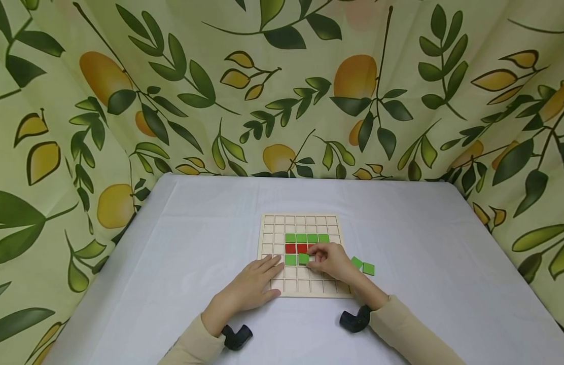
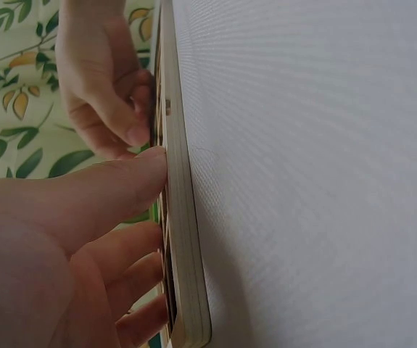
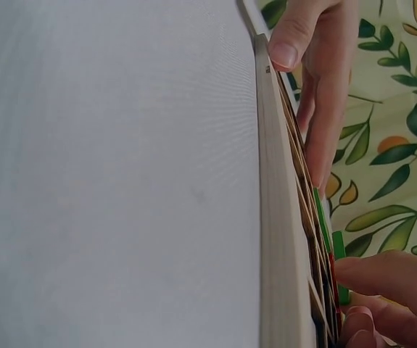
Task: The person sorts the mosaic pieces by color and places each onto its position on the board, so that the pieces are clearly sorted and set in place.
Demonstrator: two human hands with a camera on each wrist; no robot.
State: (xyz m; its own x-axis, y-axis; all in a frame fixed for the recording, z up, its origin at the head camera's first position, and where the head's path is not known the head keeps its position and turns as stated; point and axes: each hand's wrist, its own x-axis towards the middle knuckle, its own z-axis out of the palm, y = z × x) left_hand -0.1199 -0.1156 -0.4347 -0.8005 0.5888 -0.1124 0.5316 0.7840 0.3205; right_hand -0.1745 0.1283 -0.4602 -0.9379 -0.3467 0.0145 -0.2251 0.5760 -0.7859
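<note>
A wooden grid board [image 1: 305,289] lies flat on the table. My left hand [image 1: 252,284] rests on its left side, fingers extended, thumb near the front edge. With thumb and fingers, my right hand [image 1: 333,261] pinches a green square tile [image 1: 304,259] at its right side. That tile stands slightly above the board in the right wrist view. To its left sits another green tile [image 1: 290,260] in a cell. Behind them run red tiles [image 1: 290,249], partly hidden by my right fingers, and a farther row of several green tiles [image 1: 301,238].
Two loose green tiles [image 1: 368,268] lie right of the board, one partly behind my right forearm. A white cloth covers the table [image 1: 209,213]. Leaf-and-fruit patterned curtains [image 1: 282,101] surround its back and sides. Black curved pieces [image 1: 355,320] sit by both wrists.
</note>
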